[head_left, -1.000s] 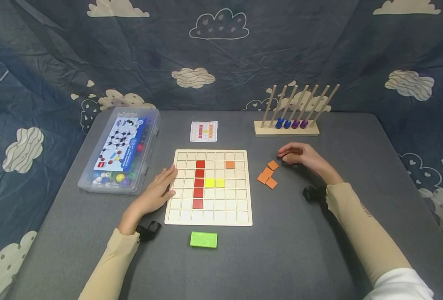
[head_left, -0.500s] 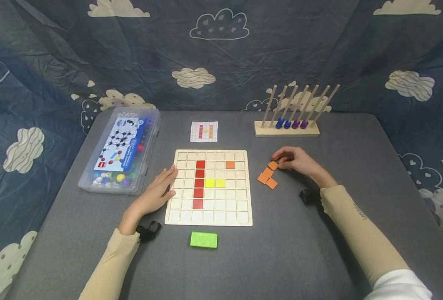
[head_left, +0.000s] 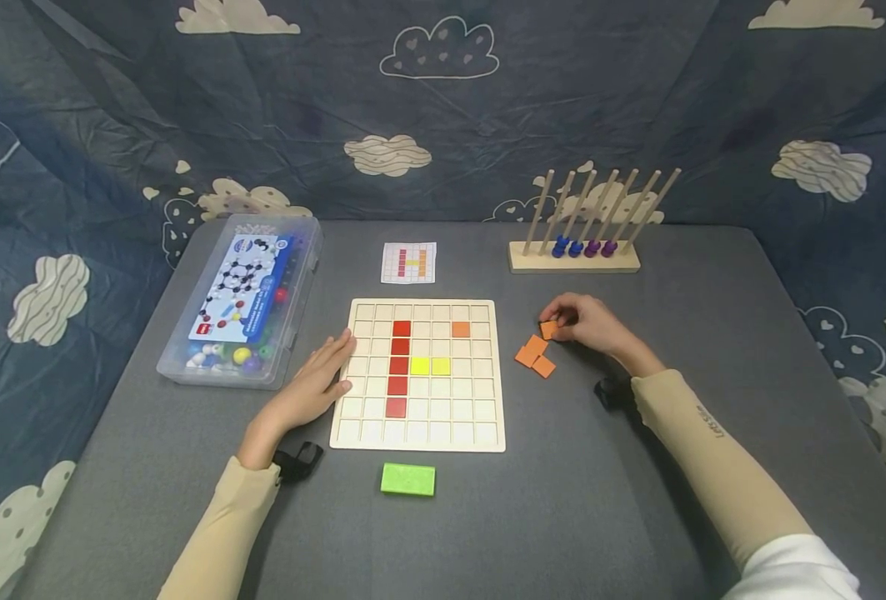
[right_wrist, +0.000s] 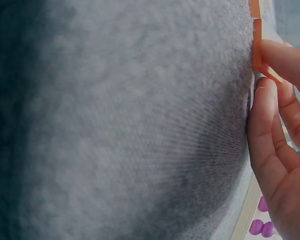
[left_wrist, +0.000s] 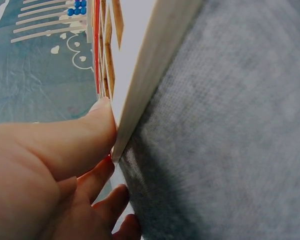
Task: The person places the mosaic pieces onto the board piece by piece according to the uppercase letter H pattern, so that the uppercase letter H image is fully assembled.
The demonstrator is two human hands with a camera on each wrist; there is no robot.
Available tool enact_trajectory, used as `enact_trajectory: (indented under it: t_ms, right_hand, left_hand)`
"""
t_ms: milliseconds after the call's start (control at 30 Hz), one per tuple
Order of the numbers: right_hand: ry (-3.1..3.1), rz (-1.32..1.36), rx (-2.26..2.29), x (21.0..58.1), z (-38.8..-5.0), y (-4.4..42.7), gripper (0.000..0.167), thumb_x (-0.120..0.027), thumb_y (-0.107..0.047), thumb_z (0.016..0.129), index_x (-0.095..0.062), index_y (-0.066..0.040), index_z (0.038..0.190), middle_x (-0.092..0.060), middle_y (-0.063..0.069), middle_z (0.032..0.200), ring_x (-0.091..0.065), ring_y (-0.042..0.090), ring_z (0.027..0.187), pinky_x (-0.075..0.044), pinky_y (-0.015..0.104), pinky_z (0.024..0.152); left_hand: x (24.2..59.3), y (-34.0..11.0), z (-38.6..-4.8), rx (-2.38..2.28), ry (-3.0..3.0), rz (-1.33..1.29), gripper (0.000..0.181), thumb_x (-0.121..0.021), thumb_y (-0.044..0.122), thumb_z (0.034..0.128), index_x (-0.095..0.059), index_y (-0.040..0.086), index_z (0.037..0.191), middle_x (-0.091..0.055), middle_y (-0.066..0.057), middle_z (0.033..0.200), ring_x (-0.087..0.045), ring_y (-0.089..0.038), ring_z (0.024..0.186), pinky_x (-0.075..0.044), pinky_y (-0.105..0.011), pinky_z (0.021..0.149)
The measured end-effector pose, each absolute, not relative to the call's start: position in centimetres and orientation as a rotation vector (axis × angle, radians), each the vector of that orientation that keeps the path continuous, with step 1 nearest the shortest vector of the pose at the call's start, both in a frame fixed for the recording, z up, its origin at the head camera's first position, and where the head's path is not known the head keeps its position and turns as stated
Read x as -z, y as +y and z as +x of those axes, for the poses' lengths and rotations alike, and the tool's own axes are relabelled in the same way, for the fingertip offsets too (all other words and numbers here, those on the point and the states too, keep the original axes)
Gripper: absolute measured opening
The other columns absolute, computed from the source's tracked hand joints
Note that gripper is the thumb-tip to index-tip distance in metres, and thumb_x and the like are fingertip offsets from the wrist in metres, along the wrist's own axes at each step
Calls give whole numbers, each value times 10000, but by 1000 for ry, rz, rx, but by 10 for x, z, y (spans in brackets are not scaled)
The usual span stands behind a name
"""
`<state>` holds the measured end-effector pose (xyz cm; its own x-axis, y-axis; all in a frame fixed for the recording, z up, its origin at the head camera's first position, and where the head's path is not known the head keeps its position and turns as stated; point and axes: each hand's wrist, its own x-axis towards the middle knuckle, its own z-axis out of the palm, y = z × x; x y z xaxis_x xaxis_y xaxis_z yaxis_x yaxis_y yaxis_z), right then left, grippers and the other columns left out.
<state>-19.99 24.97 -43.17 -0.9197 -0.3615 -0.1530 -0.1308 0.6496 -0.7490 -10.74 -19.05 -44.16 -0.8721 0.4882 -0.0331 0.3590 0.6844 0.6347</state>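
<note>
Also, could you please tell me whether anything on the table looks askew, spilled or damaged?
Nothing looks spilled or damaged. Only the loose orange tiles lie askew, in a small cluster beside the board, whereas the red tiles and yellow tiles sit squarely in its cells.

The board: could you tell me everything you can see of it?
The board is flat, pale and square-looking, apparently wood, with raised ridges dividing it into seven rows of seven cells. It lies flat on the grey table. Five red tiles fill part of its third column from the left; two yellow tiles sit in a row right of the middle red one; one orange tile sits near its top right. The left hand touches its left edge. Most cells are bare.
</note>
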Motion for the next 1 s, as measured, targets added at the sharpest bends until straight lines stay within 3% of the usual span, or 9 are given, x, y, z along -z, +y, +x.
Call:
enact_trajectory:
  t_ms: [333,600,1000]
  right_hand:
    - [2501,-363,1214,425,-199,256,202,-538,102,860,-642,72,1030,-607,175,935,-538,243,797,-476,277,663]
    - [2435,-317,1314,418,-199,246,178,-603,-13,906,-632,70,1061,-609,175,941,-573,213,774,-528,287,659]
    - [2324,-414,1349,419,-200,196,162,-600,14,884,-644,52,1035,-602,146,902,-588,227,730,-527,321,637]
  left_hand:
    - [440,-190,-107,-960,2700,687,604,-529,25,950,-234,-110,1460,-158,-273,1534,-97,-468,1396,-65,-602,1105]
    - [440,-190,-107,-958,2703,690,604,-526,24,953,-230,-107,1463,-154,-268,1537,-93,-464,1398,-61,-599,1107]
    - [440,-190,-108,-945,2696,677,614,-525,13,945,-220,-110,1464,-150,-268,1538,-90,-458,1401,-62,-576,1117]
